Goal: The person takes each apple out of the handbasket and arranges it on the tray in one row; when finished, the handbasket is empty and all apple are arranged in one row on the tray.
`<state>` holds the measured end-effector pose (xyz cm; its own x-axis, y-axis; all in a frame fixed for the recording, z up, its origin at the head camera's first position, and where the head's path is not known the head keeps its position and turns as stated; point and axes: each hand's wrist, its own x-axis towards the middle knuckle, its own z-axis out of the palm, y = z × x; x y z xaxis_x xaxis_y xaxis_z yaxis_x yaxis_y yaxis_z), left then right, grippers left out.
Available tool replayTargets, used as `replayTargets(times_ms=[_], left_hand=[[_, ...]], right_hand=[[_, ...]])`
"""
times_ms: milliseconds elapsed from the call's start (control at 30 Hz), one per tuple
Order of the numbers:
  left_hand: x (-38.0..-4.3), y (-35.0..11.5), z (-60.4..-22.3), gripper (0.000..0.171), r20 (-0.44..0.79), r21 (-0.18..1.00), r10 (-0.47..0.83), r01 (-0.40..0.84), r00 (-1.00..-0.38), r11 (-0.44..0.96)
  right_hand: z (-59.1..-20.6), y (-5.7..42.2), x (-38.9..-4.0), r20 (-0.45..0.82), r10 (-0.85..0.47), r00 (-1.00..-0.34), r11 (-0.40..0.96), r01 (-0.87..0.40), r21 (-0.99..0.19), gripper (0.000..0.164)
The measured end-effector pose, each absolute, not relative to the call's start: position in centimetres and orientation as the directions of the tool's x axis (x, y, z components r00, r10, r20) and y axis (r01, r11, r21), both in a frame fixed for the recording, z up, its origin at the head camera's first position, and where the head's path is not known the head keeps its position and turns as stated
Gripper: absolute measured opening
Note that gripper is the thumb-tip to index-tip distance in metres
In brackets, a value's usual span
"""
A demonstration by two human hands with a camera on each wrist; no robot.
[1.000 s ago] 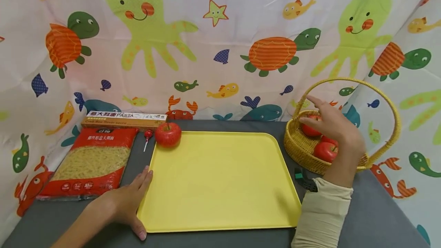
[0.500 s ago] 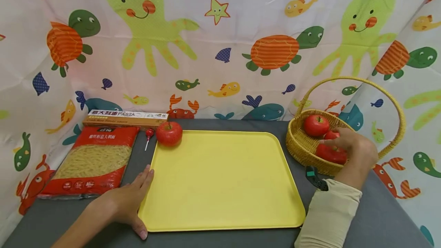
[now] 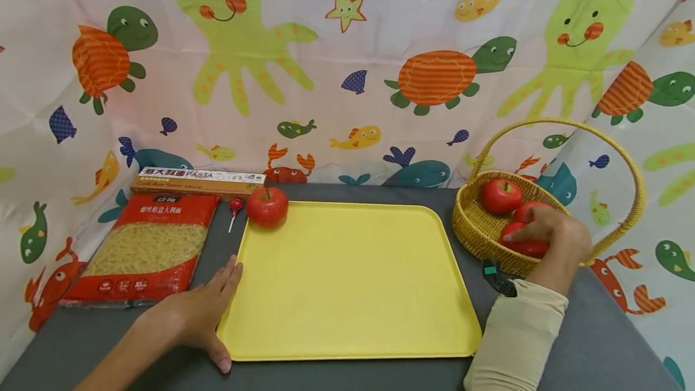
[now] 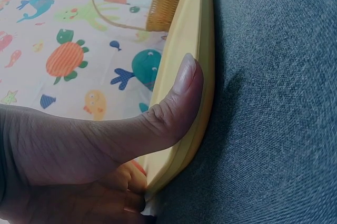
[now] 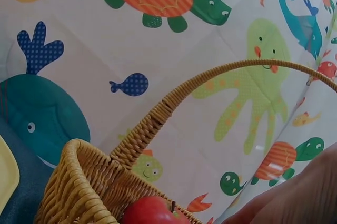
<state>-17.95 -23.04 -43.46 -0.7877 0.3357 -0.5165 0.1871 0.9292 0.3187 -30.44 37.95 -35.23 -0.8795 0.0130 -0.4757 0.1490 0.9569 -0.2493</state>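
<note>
In the head view my right hand [image 3: 559, 232] reaches into the yellow wicker basket [image 3: 473, 235] and grips the front red apple [image 3: 532, 249], thumb on its near side. The other fingertips are hidden behind it. Two more red apples share the basket: one [image 3: 501, 196] at the back and one [image 3: 528, 210] partly covered by my fingers. My left hand [image 3: 187, 318] rests along the left edge of the yellow tray [image 3: 347, 282], fingers extended. The left wrist view shows its thumb [image 4: 176, 98] against the tray's rim.
A red apple [image 3: 267, 207] sits on the tray's back left corner. Beside it lie a lollipop [image 3: 235, 207], a bag of pasta [image 3: 146, 246] and a long pasta box [image 3: 198, 183]. The tall basket handle [image 3: 632, 174] arches over my right hand. A patterned curtain [image 3: 347, 59] stands behind.
My right hand has lowered from above the basket into it and taken hold of the front apple. My left hand has stayed at the tray's edge.
</note>
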Motion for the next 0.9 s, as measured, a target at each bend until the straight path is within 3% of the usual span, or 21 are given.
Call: replayTargets(times_ms=[200, 433, 533, 667, 767, 900], left_hand=[[-17.8, -23.3, -43.3, 0.160, -0.535, 0.304, 0.321, 0.177, -0.782, 0.936], [-18.0, -23.3, -43.2, 0.163, -0.505, 0.323, 0.346, 0.198, -0.791, 0.925], [-18.4, -23.5, -43.8, 0.167, -0.494, 0.331, 0.349, 0.199, -0.796, 0.922], [-18.8, -24.0, -45.4, 0.173, -0.470, 0.331, 0.332, 0.185, -0.818, 0.925], [-18.8, -24.2, -45.8, 0.174, -0.471, 0.327, 0.320, 0.175, -0.822, 0.929], [-18.6, -24.3, -45.6, 0.172, -0.485, 0.340, 0.322, 0.164, -0.813, 0.926]], right_hand=[[-35.6, 37.6, -30.5, -0.484, 0.025, -0.875, 0.947, 0.175, -0.267, 0.080], [-35.8, 38.4, -30.5, -0.412, -0.101, -0.906, 0.965, 0.011, -0.261, 0.069], [-35.7, 38.5, -30.6, -0.389, -0.124, -0.913, 0.959, -0.009, -0.283, 0.075], [-35.1, 38.0, -30.6, -0.384, -0.099, -0.918, 0.950, 0.028, -0.311, 0.098], [-34.5, 37.0, -30.6, -0.346, -0.100, -0.933, 0.959, 0.003, -0.283, 0.107], [-33.4, 35.6, -30.8, -0.256, -0.154, -0.954, 0.961, -0.085, -0.262, 0.089]])
